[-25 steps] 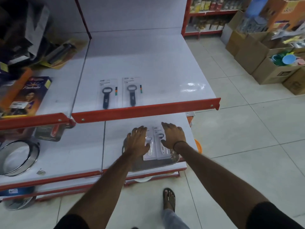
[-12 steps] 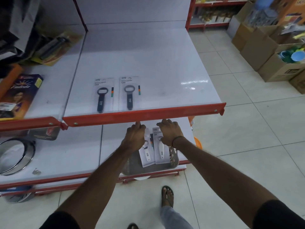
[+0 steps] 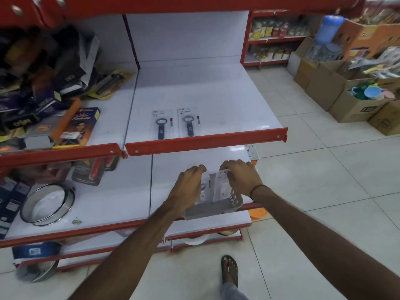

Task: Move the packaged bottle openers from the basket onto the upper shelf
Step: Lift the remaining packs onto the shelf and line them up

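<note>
Head view: one packaged opener is gripped in each closed hand, left (image 3: 188, 187) and right (image 3: 241, 178), above the basket (image 3: 216, 207) on the lower shelf (image 3: 112, 200). Two openers (image 3: 162, 125) lie on the upper shelf (image 3: 227, 98).

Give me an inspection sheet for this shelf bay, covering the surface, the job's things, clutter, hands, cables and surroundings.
Surface: white upper shelf with a red front lip; lower shelf below it.
Job's things: two packaged bottle openers lie flat side by side near the upper shelf's front; grey basket on the lower shelf.
Clutter: boxed goods piled on the left bay; metal ring on the lower shelf.
Hands: left hand and right hand each grip a white card pack over the basket.
Cables: nothing seen.
Surroundings: tiled floor, cardboard boxes to the right.
</note>
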Tool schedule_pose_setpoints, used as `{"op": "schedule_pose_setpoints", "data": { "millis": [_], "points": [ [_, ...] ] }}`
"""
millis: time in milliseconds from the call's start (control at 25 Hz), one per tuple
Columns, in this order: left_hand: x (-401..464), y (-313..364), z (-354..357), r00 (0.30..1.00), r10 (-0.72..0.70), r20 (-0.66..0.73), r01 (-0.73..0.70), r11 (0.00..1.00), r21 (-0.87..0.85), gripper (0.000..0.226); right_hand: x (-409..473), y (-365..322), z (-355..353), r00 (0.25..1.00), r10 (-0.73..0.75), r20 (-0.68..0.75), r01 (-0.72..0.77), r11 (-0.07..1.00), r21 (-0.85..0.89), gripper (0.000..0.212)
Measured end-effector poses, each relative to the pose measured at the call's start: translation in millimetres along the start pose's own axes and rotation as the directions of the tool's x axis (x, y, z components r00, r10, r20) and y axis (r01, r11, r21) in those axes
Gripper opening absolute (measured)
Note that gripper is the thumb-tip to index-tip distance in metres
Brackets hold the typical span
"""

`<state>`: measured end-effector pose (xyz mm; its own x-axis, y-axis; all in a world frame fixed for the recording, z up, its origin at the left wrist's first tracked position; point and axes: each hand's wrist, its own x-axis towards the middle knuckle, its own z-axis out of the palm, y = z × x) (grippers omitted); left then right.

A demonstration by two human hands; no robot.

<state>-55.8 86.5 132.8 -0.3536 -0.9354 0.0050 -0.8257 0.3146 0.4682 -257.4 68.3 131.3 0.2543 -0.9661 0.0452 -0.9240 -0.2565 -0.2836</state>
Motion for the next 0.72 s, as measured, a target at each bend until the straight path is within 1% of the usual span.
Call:
{"op": "schedule_pose_setpoints", "data": {
  "millis": [80,160,240,280,360,480,600,720],
  "points": [
    [-7,15,-26,0.988,0.089,-0.125,-0.088,0.996,0.010,0.036,-5,-7,-41,0.994,-0.010,-0.110,0.015,0.999,0.045,0.029],
    [-7,32,-59,0.944,0.182,-0.276,-0.182,0.983,0.024,0.038,-2,-13,-87,0.981,0.008,-0.195,0.024,0.986,0.164,0.029],
    [7,48,-93,0.900,0.210,-0.381,-0.214,0.976,0.033,0.038,8,-16,-130,0.978,0.051,-0.203,0.008,0.960,0.282,0.027],
    [19,55,-109,0.888,0.208,-0.411,-0.212,0.977,0.035,0.038,17,-16,-147,0.977,0.073,-0.198,-0.008,0.951,0.311,0.026],
    [48,66,-138,0.886,0.182,-0.426,-0.190,0.981,0.024,0.034,37,-15,-174,0.974,0.108,-0.200,-0.031,0.934,0.355,0.027],
    [92,71,-167,0.908,0.125,-0.400,-0.141,0.990,-0.012,0.031,74,-8,-198,0.974,0.157,-0.164,-0.068,0.891,0.449,0.029],
    [129,69,-180,0.924,0.043,-0.380,-0.076,0.995,-0.071,0.031,118,7,-213,0.971,0.203,-0.129,-0.113,0.858,0.500,0.027],
    [165,66,-182,0.922,-0.022,-0.386,-0.016,0.995,-0.095,0.032,161,23,-223,0.964,0.231,-0.131,-0.137,0.855,0.500,0.027]
  ]
}}
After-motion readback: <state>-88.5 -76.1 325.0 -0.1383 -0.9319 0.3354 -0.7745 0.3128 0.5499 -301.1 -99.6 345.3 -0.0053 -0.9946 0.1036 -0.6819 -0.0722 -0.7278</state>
